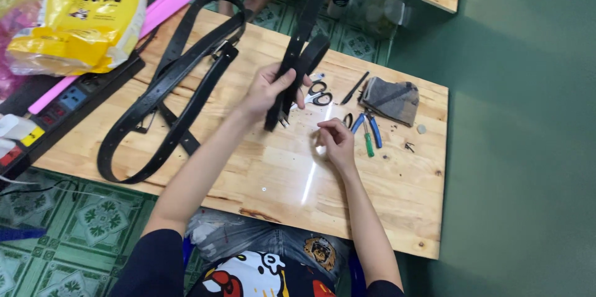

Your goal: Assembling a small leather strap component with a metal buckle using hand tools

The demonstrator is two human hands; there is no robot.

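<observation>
On the wooden counter [267, 173], the right hand [337, 141] rests nearest, fingers curled in, seemingly pinching something too small to tell. Just beyond it, the left hand [268, 89] has its fingers wrapped around a folded black belt [297, 64], lifted above the counter. Beside that belt lie scissors [320, 94] and blue-handled pliers [366, 124]; farther left, looped black belts [167, 86].

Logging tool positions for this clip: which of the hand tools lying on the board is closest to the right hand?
The blue-handled pliers, just right of the right hand. The black scissors and black pen lie farther up the board.
</observation>
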